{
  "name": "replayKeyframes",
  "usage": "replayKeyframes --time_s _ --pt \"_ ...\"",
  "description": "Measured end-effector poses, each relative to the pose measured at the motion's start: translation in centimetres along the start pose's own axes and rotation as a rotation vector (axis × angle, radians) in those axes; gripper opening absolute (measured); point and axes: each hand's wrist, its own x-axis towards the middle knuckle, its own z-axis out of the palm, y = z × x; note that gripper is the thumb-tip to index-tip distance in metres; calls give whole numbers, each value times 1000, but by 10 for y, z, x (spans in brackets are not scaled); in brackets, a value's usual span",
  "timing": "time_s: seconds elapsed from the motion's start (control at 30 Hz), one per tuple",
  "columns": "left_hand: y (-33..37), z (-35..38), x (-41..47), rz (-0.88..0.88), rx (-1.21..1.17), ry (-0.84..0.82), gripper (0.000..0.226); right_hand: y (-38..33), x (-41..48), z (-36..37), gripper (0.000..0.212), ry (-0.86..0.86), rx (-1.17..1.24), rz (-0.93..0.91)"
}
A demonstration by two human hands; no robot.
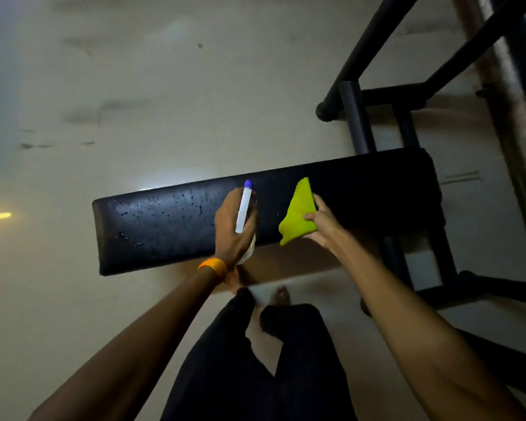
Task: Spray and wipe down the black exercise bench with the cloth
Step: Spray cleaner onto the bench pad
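Two hands work over the black exercise bench (pixel 176 226), which runs as a long dark band across the middle of the frame, its long axis going from the lower left up toward the right, where it meets the black frame (pixel 359 123) in the upper right; the left hand (pixel 234 229) is clenched round a spray bottle (pixel 244 208), a white body with a blue tip aimed toward the far edge of the pad, held just left of centre; an orange wristband (pixel 213 266) sits on that wrist; the right hand (pixel 321 221), just right of centre, pinches a yellow-green cloth (pixel 296 217) bunched into a wedge, and whether the cloth rests on the pad or hangs just above it I cannot tell; droplets (pixel 164 208) glisten over the left half of the bench, to the left of both hands, while the right half looks dark and I cannot tell if it is wet; so the wet stretch lies leftward from the cloth grip, with the bottle hand between the two; my judgement is that spraying is at least partly done and wiping has hardly begun; the coming move likely calls for the cloth to travel left along the bench's length, and the bottle hand, which stands in that path, would need to lift clear; the pale floor (pixel 134 86) fills the rest.
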Motion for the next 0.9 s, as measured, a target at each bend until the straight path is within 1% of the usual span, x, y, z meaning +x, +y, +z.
replayKeyframes --time_s 0.13,0.2,0.27,0.37,0.43,0.5,0.53,0.6,0.67,0.7,0.73,0.77,0.9 --pt "-24 21 20 -31 36 51 11 -9 59 9 71 -105 51 46" --pt "-41 32 27 -44 39 101 15 -4 96 2 71 -118 63 72" --pt "-60 42 30 -55 49 142 17 8 132 -11 68 -111 27 102" --pt "-82 58 27 -108 43 191 17 31 171 -40 60 -48 -137 128" --pt "-94 68 24 -129 44 223 17 39 186 -55 53 -9 -252 93" --pt "-102 76 18 -163 55 255 17 40 194 -59 47 -12 -393 53" --pt "-104 80 14 -181 69 270 17 39 194 -60 45 -2 -496 19" --pt "-107 84 4 -207 90 301 17 38 191 -62 40 108 -748 -103" --pt "-105 83 -5 -243 80 348 16 31 180 -60 38 243 -994 -263" --pt "-104 81 -9 -265 65 378 15 28 174 -55 38 273 -1103 -362" --pt "-102 78 -13 -283 49 408 13 25 170 -46 38 263 -1191 -459" --pt "-102 74 -16 -298 36 439 11 23 164 -32 40 215 -1250 -536" --pt "-112 52 -32 -369 -9 544 3 37 157 58 46 -124 -1406 -772"
